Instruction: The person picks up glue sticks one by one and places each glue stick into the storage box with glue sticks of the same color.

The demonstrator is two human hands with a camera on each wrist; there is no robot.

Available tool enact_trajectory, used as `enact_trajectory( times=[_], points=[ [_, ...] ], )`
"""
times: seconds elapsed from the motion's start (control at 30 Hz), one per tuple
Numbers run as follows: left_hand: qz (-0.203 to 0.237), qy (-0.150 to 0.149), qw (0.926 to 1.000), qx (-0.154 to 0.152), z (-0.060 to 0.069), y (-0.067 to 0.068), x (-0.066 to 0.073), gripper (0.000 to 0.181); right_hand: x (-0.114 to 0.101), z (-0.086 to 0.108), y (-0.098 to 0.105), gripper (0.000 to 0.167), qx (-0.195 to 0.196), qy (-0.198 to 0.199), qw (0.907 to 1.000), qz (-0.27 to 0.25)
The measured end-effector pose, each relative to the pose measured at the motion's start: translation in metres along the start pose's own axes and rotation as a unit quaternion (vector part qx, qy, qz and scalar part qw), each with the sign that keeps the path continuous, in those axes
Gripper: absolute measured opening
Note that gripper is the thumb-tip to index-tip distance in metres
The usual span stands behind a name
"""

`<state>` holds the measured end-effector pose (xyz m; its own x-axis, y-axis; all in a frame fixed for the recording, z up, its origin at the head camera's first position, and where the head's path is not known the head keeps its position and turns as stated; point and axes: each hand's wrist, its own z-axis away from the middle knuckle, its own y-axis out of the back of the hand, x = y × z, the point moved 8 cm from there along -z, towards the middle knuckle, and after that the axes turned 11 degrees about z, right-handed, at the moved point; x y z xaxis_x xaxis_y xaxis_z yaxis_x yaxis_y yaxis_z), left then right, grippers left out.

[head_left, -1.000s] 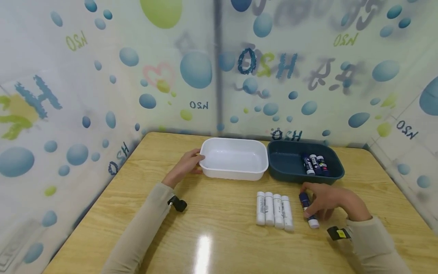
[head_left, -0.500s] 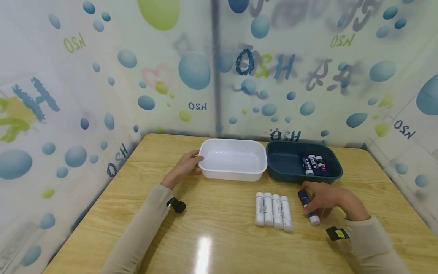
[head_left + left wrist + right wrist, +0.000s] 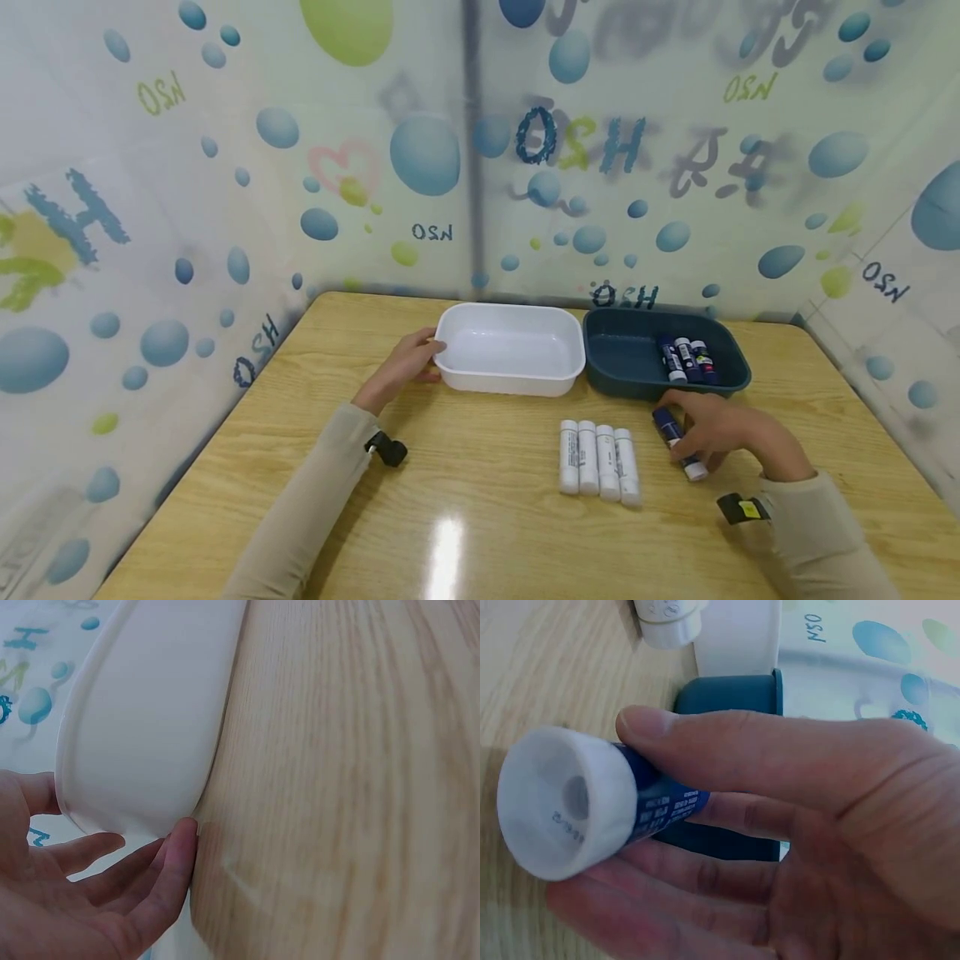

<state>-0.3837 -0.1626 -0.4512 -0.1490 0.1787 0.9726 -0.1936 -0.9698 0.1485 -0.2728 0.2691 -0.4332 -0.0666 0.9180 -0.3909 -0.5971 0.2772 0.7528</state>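
Observation:
My right hand (image 3: 716,429) grips a dark blue glue stick (image 3: 667,423) in front of the dark tray. In the right wrist view the glue stick's white end (image 3: 570,802) faces the camera, with the thumb along one side and fingers round the other. My left hand (image 3: 405,367) holds the left end of a white tray (image 3: 510,385), thumb over the rim and fingers against the outside wall (image 3: 142,735). Several white glue sticks (image 3: 597,462) lie side by side on the table, left of my right hand.
A dark teal tray (image 3: 622,383) stands against the white tray's right side, with several blue-and-white glue sticks (image 3: 688,362) at its right end. The wooden table (image 3: 480,533) backs onto a patterned curtain (image 3: 360,250).
My right hand has shifted slightly away from me, toward the dark tray, and the blue glue stick has moved and tilted with it. My left hand stays on the white tray.

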Motion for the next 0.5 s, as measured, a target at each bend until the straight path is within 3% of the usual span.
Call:
enact_trajectory(
  times=[0.5],
  points=[
    [-0.001,-0.003,1.0,-0.004,0.0019,-0.0001,0.0017,0.051,-0.0013,0.0076,0.0075,0.078,0.012,0.02,0.9997,-0.001]
  ],
)
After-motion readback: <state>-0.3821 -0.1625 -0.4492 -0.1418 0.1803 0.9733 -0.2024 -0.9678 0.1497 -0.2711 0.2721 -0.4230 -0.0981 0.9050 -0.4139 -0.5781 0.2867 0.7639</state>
